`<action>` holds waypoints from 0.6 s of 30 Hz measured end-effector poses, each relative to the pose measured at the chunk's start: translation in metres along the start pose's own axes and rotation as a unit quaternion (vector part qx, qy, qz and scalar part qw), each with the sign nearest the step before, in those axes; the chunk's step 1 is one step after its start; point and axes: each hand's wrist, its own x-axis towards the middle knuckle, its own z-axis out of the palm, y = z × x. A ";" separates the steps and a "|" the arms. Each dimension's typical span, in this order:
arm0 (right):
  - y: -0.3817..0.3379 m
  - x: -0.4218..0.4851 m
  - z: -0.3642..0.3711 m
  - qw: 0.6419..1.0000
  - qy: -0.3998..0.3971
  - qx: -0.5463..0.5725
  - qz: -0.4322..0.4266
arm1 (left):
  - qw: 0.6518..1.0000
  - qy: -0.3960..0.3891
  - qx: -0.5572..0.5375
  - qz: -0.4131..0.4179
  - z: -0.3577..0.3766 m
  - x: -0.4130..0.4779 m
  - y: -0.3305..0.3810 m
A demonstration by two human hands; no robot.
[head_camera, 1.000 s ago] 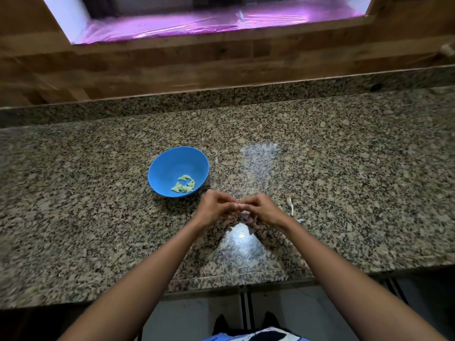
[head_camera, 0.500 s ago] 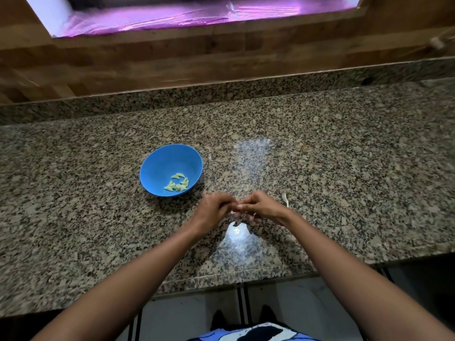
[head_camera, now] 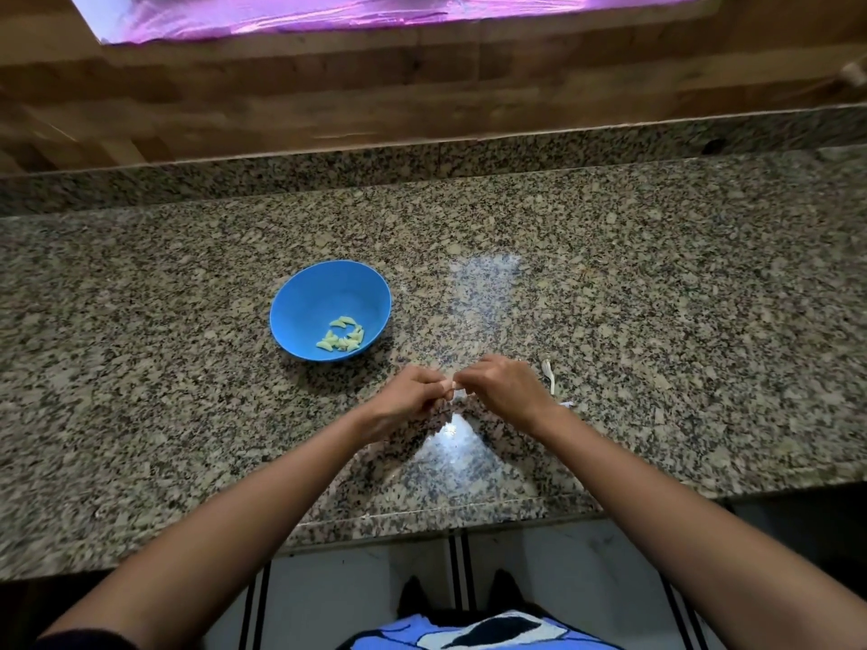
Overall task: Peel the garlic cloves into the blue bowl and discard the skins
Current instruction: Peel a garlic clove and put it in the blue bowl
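A blue bowl (head_camera: 309, 293) stands on the granite counter (head_camera: 657, 321), with several pale peeled garlic cloves (head_camera: 342, 340) in its bottom. Just in front of the bowl and to its right, my left hand (head_camera: 408, 398) and my right hand (head_camera: 504, 389) meet fingertip to fingertip. Between them they pinch a small pale garlic clove (head_camera: 449, 386), mostly hidden by the fingers. Both hands hover a little above the counter.
A thin white strip of garlic skin (head_camera: 549, 373) lies on the counter right of my right hand, with another scrap (head_camera: 566, 404) near my wrist. A wooden wall (head_camera: 328, 100) rises behind the counter. The counter's front edge runs below my forearms.
Both hands stay together at the same spot, working the clove. The view has shifted slightly; the bowl and skins have not moved.
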 end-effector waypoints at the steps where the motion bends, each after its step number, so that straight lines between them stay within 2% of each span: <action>1: -0.001 0.002 0.000 0.999 -0.022 0.004 0.028 | 1.000 0.013 0.026 0.011 0.000 0.000 -0.001; 2: -0.004 0.005 -0.001 0.994 -0.048 0.039 0.086 | 0.994 0.040 0.096 0.043 0.001 0.000 -0.002; 3: -0.008 0.006 -0.003 0.971 -0.091 0.145 0.169 | 0.975 0.076 0.187 0.088 0.000 0.001 -0.004; 4: -0.010 0.007 -0.005 0.914 -0.135 0.293 0.248 | 0.948 0.109 0.266 0.138 -0.001 0.000 -0.006; 5: -0.014 0.007 -0.008 0.836 -0.157 0.428 0.303 | 0.921 0.125 0.318 0.188 -0.003 0.001 -0.009; 6: -0.015 0.005 -0.010 0.773 -0.168 0.514 0.331 | 0.901 0.128 0.350 0.223 -0.005 0.001 -0.011; 7: -0.015 0.003 -0.009 0.748 -0.166 0.547 0.338 | 0.893 0.126 0.358 0.242 -0.007 0.002 -0.013; 8: -0.016 0.002 -0.008 0.750 -0.155 0.547 0.339 | 0.901 0.131 0.343 0.232 -0.008 0.001 -0.012; 10: -0.018 0.002 -0.006 0.802 -0.119 0.480 0.336 | 0.934 0.173 0.258 0.177 -0.006 0.000 -0.010; 12: -0.016 0.002 0.000 0.841 -0.095 0.413 0.336 | 0.946 0.206 0.200 0.148 -0.003 0.000 -0.008; 18: -0.018 -0.001 0.004 0.894 -0.094 0.287 0.331 | 0.950 0.158 0.232 0.139 0.001 -0.003 -0.002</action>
